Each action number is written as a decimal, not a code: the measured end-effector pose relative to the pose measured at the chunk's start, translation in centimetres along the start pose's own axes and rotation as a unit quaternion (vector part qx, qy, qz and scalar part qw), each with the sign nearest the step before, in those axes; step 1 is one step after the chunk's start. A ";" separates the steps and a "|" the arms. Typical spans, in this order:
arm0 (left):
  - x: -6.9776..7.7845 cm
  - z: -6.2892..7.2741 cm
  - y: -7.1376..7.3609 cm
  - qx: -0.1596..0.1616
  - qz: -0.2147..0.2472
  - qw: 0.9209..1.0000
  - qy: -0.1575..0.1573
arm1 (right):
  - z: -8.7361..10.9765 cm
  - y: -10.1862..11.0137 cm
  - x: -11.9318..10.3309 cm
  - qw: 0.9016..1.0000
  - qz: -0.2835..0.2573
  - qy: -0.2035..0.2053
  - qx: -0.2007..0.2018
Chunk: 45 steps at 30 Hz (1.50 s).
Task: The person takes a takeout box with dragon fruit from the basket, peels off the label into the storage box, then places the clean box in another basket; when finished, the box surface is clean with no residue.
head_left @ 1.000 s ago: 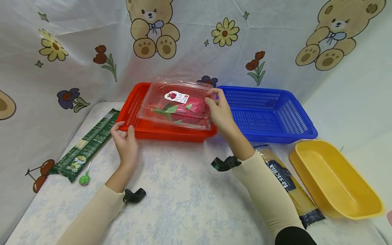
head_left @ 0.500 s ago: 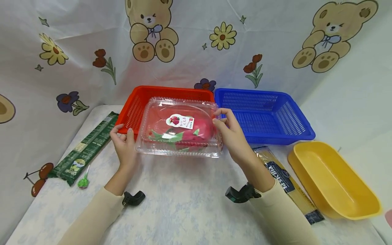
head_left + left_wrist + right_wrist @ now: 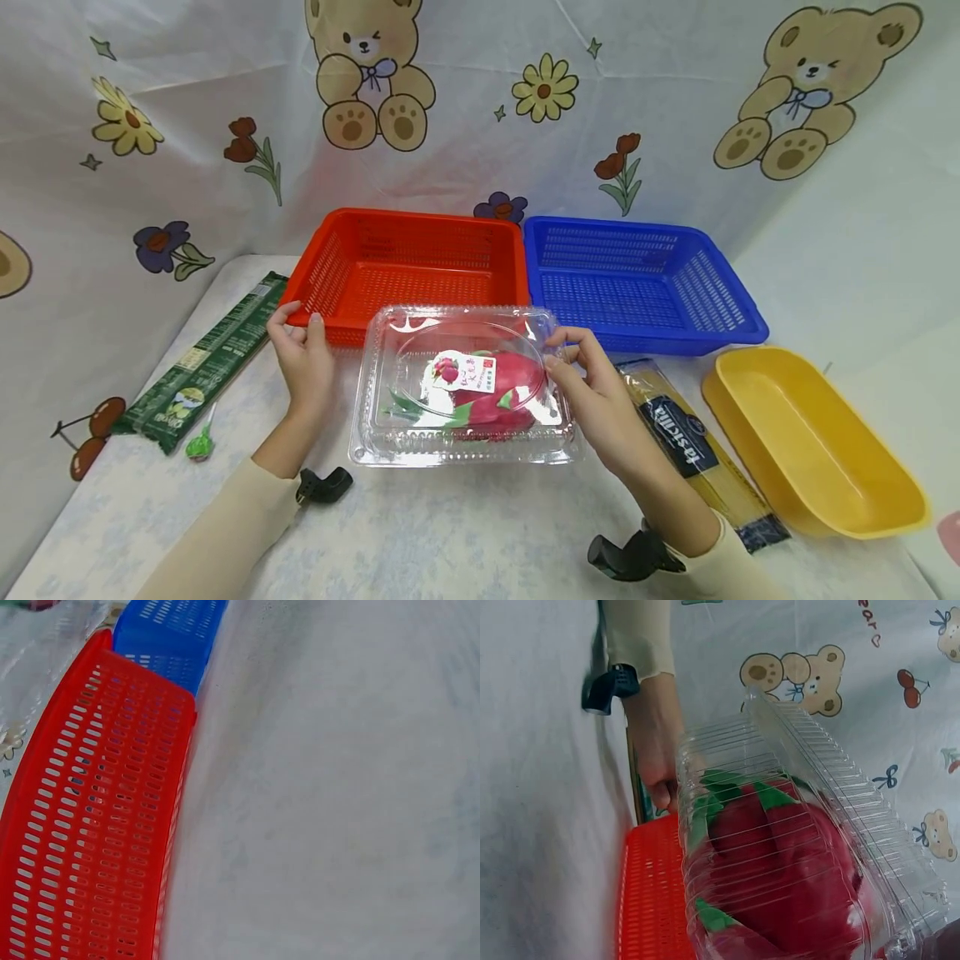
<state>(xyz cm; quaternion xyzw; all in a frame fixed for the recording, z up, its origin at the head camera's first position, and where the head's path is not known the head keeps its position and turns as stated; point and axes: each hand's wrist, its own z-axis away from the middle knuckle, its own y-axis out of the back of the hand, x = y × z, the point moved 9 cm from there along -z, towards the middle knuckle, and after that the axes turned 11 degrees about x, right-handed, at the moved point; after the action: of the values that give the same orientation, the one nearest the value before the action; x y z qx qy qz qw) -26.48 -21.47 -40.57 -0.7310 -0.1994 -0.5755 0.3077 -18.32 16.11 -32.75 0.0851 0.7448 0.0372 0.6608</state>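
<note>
"Head view: how do we stand, left to right?"

"Our left hand (image 3: 306,364) grips the front left corner of the red basket (image 3: 442,237). Our right hand (image 3: 598,398) pinches the right end of the clear box (image 3: 468,457), which sits in front of that basket; whether the two touch, we can't tell."

"How do we handle this well?"

"We'd keep the left hold light, just enough that the basket doesn't skid. We see only one end of the box held, so its free side could droop and the load slide; level is safer, with a firm pinch that doesn't dent the plastic."

"And the containers?"

"Our red basket shows mesh floor, though the box hides some of its front. Inside the box lies dragon fruit (image 3: 519,377), below a label (image 3: 474,372). Farther right, the blue basket (image 3: 615,293) shows mesh, the yellow tub (image 3: 817,442) a smooth floor."
</note>
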 end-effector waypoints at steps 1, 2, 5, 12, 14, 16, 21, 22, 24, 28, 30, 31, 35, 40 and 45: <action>0.0 0.0 0.0 0.000 0.001 1.000 0.001 | 0.3 0.1 0.2 1.000 0.001 0.000 -0.001; -0.1 -0.1 0.0 -0.002 0.004 1.000 0.001 | 0.6 0.2 0.5 1.000 0.000 0.001 -0.002; -0.2 0.0 0.0 -0.004 0.013 1.000 0.008 | 1.4 0.5 1.3 1.000 -0.001 0.001 -0.001; -0.4 0.0 0.1 -0.001 0.023 1.000 0.014 | 2.5 0.9 3.5 1.000 0.018 0.004 0.002; -0.3 0.1 0.1 -0.003 0.023 1.000 0.014 | 2.6 1.0 4.2 1.000 0.022 -0.001 0.005; -0.4 0.1 0.1 -0.003 0.023 1.000 0.015 | 2.6 1.0 4.9 1.000 0.027 -0.006 0.009; -0.4 0.1 0.2 0.000 0.018 1.000 0.013 | 2.6 1.0 6.2 0.999 0.043 -0.020 0.013; -0.4 0.1 0.2 -0.001 0.017 1.000 0.011 | 2.6 1.0 6.5 0.999 0.043 -0.022 0.012; -0.4 0.1 0.2 -0.001 0.018 1.000 0.010 | 2.5 1.0 7.0 0.999 0.040 -0.026 0.010; -0.4 0.0 0.1 -0.002 0.020 1.000 0.007 | 2.1 1.4 7.9 0.998 0.047 -0.025 0.020; -0.4 -0.1 0.2 0.000 0.018 1.000 0.004 | 1.8 1.6 8.3 0.998 0.046 -0.022 0.026; -0.4 -0.1 0.2 0.001 0.017 1.000 0.003 | 1.6 1.7 8.5 0.998 0.045 -0.021 0.028; -0.3 0.0 0.3 0.005 0.008 1.000 0.003 | 1.3 1.9 8.8 0.999 0.039 -0.013 0.024; -0.3 0.1 0.2 0.002 0.004 1.000 0.013 | 1.2 2.1 8.8 0.998 0.053 -0.001 0.019; -0.4 0.0 0.2 0.002 0.002 1.000 0.019 | 1.2 2.0 8.9 0.998 0.055 0.002 0.017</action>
<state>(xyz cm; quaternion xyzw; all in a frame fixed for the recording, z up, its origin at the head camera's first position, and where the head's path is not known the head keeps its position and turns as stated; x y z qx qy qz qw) -26.44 -21.56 -40.96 -0.7199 -0.1929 -0.5880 0.3143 -17.97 19.60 -41.26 0.1371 0.7406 0.0612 0.6550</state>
